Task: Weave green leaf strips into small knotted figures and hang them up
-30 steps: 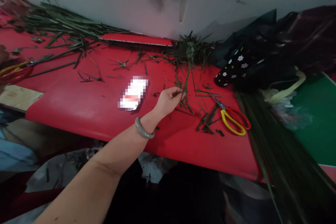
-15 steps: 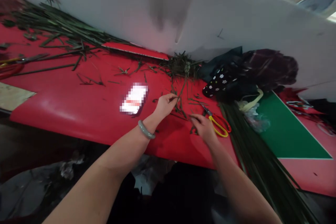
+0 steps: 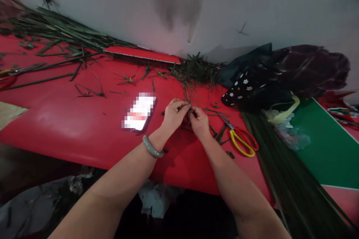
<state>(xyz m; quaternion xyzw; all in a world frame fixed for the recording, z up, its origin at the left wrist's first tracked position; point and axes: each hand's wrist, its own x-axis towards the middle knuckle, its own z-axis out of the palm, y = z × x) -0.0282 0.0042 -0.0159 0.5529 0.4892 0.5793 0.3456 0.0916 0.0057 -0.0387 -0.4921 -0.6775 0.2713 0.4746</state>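
My left hand (image 3: 175, 115) and my right hand (image 3: 200, 122) meet above the red table (image 3: 95, 130), fingertips pinched together. Between them is a small piece of dark green leaf strip (image 3: 189, 102), mostly covered by my fingers. Its exact shape cannot be made out. A grey bangle (image 3: 152, 147) circles my left wrist. To the right of my right hand lie scissors (image 3: 242, 142) with one red and one yellow handle loop. A lit phone (image 3: 140, 112), its screen blurred out, rests left of my left hand.
A tangled heap of green leaf strips (image 3: 199, 69) sits against the grey wall. Long leaf stalks (image 3: 64, 26) lie at back left, more leaves (image 3: 275, 160) at right. Dark bags (image 3: 305, 67) stand at back right. A second pair of scissors (image 3: 25, 69) is at far left.
My right hand has moved left and up from near the scissors to meet my left hand at the leaf strip. The camera view has shifted slightly.
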